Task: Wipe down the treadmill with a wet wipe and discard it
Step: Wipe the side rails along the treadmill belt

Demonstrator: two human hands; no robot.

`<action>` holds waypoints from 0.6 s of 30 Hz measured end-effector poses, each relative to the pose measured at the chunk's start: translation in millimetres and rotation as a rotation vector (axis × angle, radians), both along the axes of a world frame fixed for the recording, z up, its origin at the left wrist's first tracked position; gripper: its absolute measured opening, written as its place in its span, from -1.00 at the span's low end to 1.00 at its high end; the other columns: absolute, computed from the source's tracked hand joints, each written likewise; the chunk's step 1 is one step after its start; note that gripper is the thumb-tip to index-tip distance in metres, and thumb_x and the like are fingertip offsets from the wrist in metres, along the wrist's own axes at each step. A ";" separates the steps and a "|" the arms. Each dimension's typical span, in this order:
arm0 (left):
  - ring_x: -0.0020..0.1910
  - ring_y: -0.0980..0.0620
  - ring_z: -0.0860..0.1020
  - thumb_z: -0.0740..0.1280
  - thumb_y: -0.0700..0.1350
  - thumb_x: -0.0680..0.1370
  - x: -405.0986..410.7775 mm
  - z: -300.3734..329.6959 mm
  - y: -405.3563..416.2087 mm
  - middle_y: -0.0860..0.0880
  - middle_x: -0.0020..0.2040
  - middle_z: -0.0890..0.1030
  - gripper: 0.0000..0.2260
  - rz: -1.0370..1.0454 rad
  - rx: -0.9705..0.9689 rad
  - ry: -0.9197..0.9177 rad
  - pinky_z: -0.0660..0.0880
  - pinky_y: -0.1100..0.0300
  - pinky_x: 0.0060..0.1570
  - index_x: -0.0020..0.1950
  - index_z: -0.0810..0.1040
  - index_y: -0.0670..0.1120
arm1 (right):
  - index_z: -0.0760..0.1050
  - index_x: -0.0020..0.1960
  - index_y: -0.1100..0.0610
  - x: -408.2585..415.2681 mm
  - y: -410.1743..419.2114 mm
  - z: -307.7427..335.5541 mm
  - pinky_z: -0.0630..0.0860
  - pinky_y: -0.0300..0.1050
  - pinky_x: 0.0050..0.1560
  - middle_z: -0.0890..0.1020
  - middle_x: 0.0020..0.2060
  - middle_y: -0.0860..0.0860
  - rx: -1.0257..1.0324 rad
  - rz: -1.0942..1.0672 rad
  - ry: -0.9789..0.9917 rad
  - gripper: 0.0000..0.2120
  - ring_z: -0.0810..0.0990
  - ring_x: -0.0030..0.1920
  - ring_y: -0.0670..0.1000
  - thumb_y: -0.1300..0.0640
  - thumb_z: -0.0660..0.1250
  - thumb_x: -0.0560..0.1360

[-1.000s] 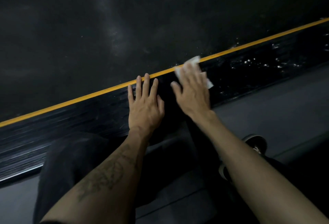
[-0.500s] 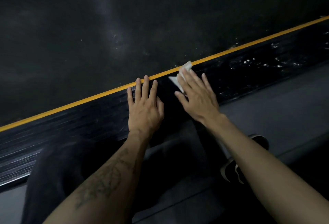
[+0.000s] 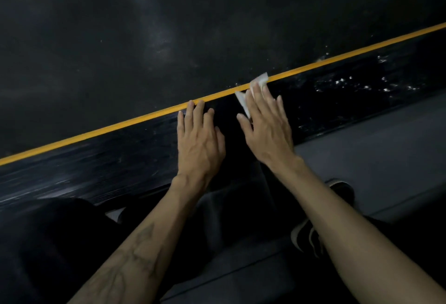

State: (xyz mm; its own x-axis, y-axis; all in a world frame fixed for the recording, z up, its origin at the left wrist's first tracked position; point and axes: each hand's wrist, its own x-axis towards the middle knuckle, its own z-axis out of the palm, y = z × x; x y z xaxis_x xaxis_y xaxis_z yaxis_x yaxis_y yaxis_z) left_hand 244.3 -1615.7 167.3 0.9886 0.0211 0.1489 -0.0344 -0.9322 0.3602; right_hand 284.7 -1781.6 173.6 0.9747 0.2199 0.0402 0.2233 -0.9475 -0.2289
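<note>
Wet wipe (image 3: 242,103): 1 thin, limp, damp sheet, pressed flat on treadmill side rail (image 3: 108,159) beside yellow stripe (image 3: 120,126). Likely bunches; best pinned under flat fingers. Right hand (image 3: 265,130): fingers straight, pressing wipe. Left hand (image 3: 200,144): flat on rail, apparently empty.

Bare forearms, a dark tattoo (image 3: 142,248) on the left one, black trousers (image 3: 48,243), black white-striped shoe (image 3: 306,238).

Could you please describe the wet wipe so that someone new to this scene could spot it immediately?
Follow the yellow stripe along the black side rail to the two hands. The wet wipe lies under the right hand, the only white thing there.
</note>
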 end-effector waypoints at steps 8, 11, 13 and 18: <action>0.65 -0.19 0.12 0.04 -0.01 0.68 2.6 -7.6 -32.1 -0.18 0.61 0.30 -0.55 0.094 0.014 -0.007 0.04 -0.25 0.60 0.52 0.40 -0.13 | 0.07 0.67 0.15 24.1 -18.7 3.8 -0.07 0.14 0.65 0.10 0.66 0.06 -0.072 0.093 0.038 -0.35 -0.02 0.66 0.03 -0.18 -0.11 0.68; 0.66 -0.18 0.10 0.05 0.01 0.69 1.9 -8.4 -34.6 -0.17 0.62 0.28 -0.55 0.104 0.043 -0.013 0.03 -0.24 0.60 0.54 0.38 -0.12 | 0.06 0.67 0.16 12.0 -20.6 1.9 -0.14 0.09 0.64 0.05 0.67 0.05 -0.027 0.062 0.051 -0.33 -0.07 0.66 0.03 -0.20 -0.12 0.68; 0.65 -0.19 0.11 0.06 0.00 0.69 3.1 -8.5 -36.5 -0.17 0.62 0.28 -0.55 0.116 0.067 -0.011 0.04 -0.26 0.60 0.54 0.38 -0.11 | 0.09 0.66 0.17 -13.3 -29.0 -0.6 -0.12 0.09 0.65 0.08 0.66 0.07 0.003 0.075 0.037 -0.35 -0.04 0.66 0.04 -0.18 -0.06 0.69; 0.60 -0.26 0.22 0.16 -0.08 0.63 19.1 1.1 -55.1 -0.23 0.49 0.41 -0.64 0.178 -0.053 -0.003 0.10 -0.31 0.56 0.37 0.48 -0.17 | 0.04 0.67 0.17 16.7 -45.1 4.9 -0.13 0.09 0.64 0.06 0.67 0.07 -0.112 0.144 0.041 -0.35 -0.04 0.66 0.04 -0.16 -0.07 0.70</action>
State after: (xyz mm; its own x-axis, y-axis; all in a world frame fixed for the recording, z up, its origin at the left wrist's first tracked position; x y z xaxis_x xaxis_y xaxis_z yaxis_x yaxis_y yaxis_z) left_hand 263.5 -1670.8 168.4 0.9682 0.2033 0.1456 0.1282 -0.9034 0.4091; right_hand 301.4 -1826.8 178.4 0.9330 0.3584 -0.0318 0.3513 -0.9265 -0.1352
